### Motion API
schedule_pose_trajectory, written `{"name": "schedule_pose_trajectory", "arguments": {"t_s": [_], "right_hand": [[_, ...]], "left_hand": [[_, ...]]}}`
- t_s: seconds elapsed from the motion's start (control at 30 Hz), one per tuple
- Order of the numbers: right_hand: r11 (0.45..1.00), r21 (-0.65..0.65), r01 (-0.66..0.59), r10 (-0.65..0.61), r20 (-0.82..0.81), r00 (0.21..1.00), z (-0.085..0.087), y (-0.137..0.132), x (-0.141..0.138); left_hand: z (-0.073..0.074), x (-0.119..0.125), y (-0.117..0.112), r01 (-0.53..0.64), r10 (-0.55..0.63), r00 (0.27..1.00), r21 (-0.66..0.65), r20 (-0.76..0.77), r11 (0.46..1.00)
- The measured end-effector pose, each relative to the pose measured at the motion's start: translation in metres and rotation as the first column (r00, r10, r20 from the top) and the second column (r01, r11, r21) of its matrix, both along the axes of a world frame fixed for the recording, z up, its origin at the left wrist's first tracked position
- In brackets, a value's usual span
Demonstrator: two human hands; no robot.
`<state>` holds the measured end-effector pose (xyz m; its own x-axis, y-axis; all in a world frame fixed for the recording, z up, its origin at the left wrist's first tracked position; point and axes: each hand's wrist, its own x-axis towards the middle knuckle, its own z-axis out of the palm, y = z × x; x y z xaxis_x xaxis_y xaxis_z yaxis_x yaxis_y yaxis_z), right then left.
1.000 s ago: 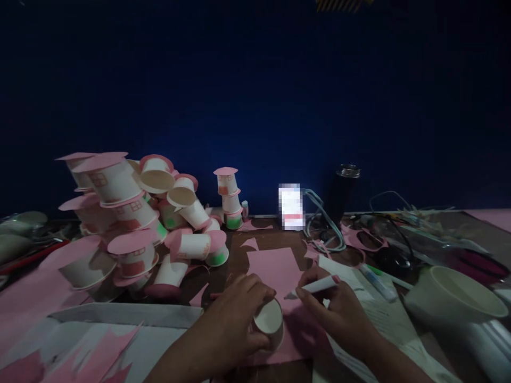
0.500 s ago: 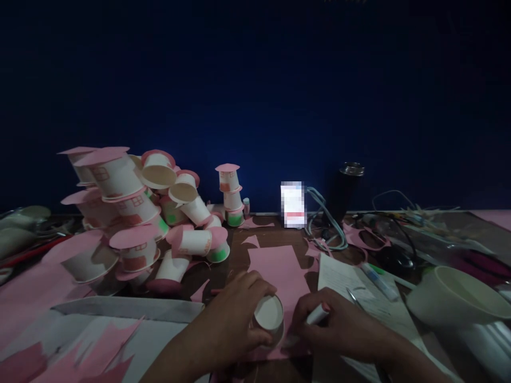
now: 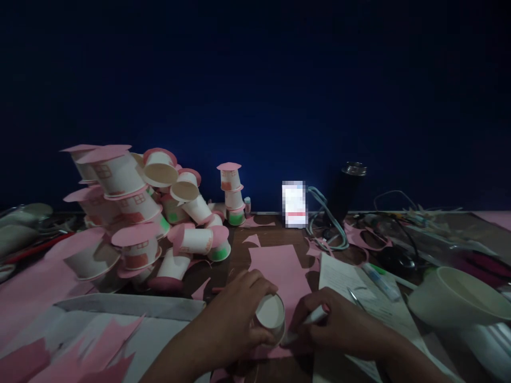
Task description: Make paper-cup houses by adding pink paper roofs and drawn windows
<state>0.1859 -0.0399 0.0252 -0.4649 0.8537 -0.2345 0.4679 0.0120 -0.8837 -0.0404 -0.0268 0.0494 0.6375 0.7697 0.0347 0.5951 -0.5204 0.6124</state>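
My left hand [image 3: 239, 303] is closed round a small white paper cup [image 3: 270, 310], which stands bottom up on a sheet of pink paper [image 3: 275, 260]. Just right of the cup, my right hand [image 3: 327, 324] grips a white marker [image 3: 316, 315] with a reddish end. Its lower end points down toward the paper beside the cup; whether the tip touches is too blurred to tell. The wrist and forearm of my right hand lie over a written sheet [image 3: 339, 276].
Paper-cup houses with pink roofs [image 3: 138, 247] are piled at left; a small cup tower [image 3: 230, 194] stands behind. A lit phone [image 3: 294, 205], coiled cable [image 3: 339, 242] and dark bottle [image 3: 345, 197] are at the back. At right are a glue tube [image 3: 381, 283] and large pale cup [image 3: 431, 303].
The marker leans a little lower in my right hand. Both hands and the cup stay in nearly the same place; the whole view has shifted slightly.
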Motion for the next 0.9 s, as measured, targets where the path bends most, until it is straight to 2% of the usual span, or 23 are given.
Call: {"name": "schedule_pose_trajectory", "arguments": {"t_s": [0.17,0.43,0.63,0.9], "right_hand": [[0.996,0.082,0.042,-0.047,0.060,0.997,0.002,0.004,0.003],[0.987,0.073,0.143,-0.145,0.014,0.989,-0.004,0.007,0.007],[0.962,0.098,0.256,-0.256,-0.011,0.967,-0.013,0.010,0.008],[0.918,0.218,0.330,-0.346,0.036,0.938,-0.019,0.017,0.003]], "left_hand": [[0.002,0.001,-0.001,-0.001,0.001,1.000,-0.006,-0.003,1.000],[0.002,0.002,0.001,0.007,-0.007,1.000,0.004,-0.006,1.000],[0.002,0.002,0.000,0.006,-0.006,1.000,0.005,0.003,1.000],[0.000,0.001,0.000,0.004,-0.004,1.000,0.019,0.006,1.000]]}}
